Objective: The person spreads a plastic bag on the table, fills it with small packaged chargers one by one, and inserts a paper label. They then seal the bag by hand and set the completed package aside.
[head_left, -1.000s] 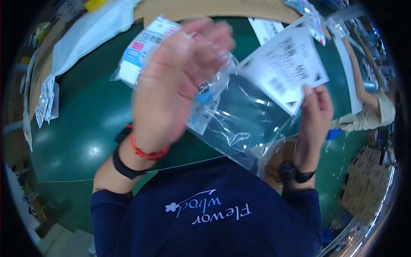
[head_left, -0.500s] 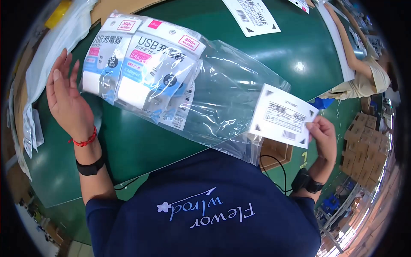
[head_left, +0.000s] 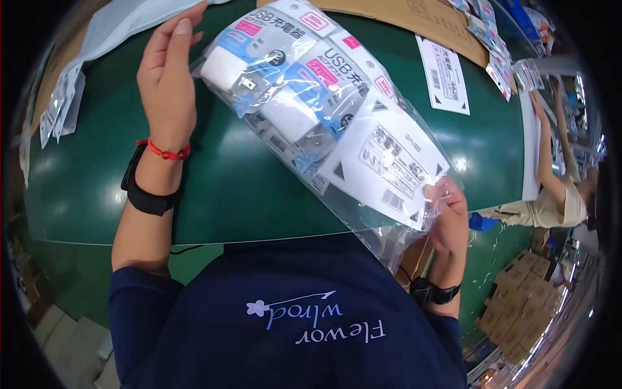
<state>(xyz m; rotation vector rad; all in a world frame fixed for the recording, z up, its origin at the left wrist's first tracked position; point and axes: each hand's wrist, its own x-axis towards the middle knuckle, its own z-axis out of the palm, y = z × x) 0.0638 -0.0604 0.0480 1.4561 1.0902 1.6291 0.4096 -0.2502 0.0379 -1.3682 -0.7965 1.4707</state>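
Observation:
A clear plastic bag (head_left: 363, 223) lies slantwise across the table, holding several packs of white USB chargers (head_left: 295, 113) toward its far left end. Inside its near right part is a white printed label card (head_left: 389, 159), overlapping the lower packs. My right hand (head_left: 448, 211) pinches the card's right corner at the bag's mouth, its fingers partly behind film. Beside the bag's far left end, my left hand (head_left: 170, 78) is raised with fingers stretched out and nothing in it; whether its edge touches the film I cannot tell.
The green tabletop (head_left: 259, 194) carries another label card (head_left: 444, 74) at the far right, near more charger packs (head_left: 495, 55) and a cardboard sheet (head_left: 414, 23). White plastic bags (head_left: 123, 32) lie far left. Another person's arm (head_left: 551, 149) reaches in at right; stacked cartons (head_left: 515, 305) stand below.
My right hand has carried the label card leftward into the bag, over the packs. My left hand has moved up and right. The view has shifted.

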